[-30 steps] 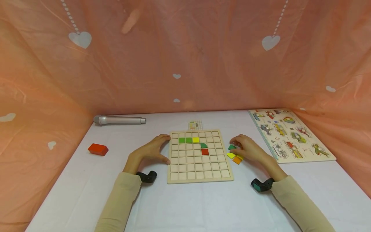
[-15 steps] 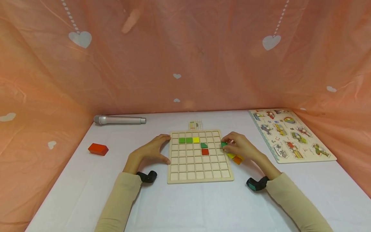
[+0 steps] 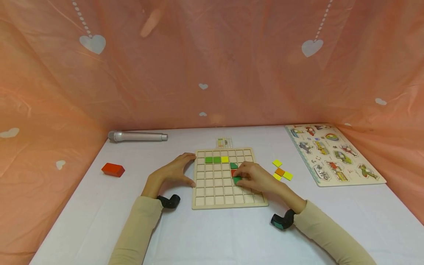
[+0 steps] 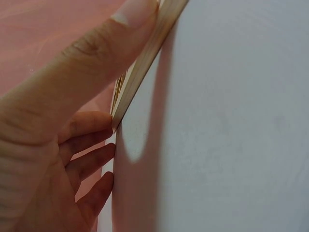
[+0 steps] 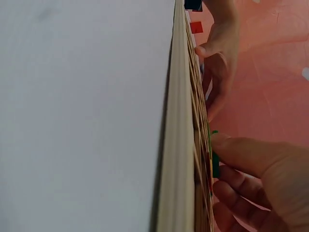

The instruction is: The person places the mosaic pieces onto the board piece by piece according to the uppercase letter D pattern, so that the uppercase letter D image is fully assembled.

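A wooden grid board (image 3: pixel 218 187) lies flat in the middle of the table. It holds two green tiles (image 3: pixel 212 159), a yellow tile (image 3: pixel 225 159), a dark green tile (image 3: pixel 233 166) and a red tile (image 3: pixel 233 172) partly under my fingers. My right hand (image 3: pixel 253 178) is over the board and pinches a dark green tile (image 3: pixel 237 180), seen edge-on as the dark green tile (image 5: pixel 215 165) in the right wrist view. My left hand (image 3: pixel 175 171) rests against the board's left edge (image 4: pixel 140 72), thumb and fingers straight.
Two yellow tiles (image 3: pixel 277 163) and an orange tile (image 3: pixel 280 171) lie loose right of the board. A picture puzzle board (image 3: pixel 331 152) sits at the far right, a grey microphone (image 3: pixel 137 136) at the back left, a red block (image 3: pixel 113 169) at left. Pink cloth walls surround the table.
My right hand picked a dark green tile from the loose pile and carried it left onto the board, below the red tile. The left hand stayed put.
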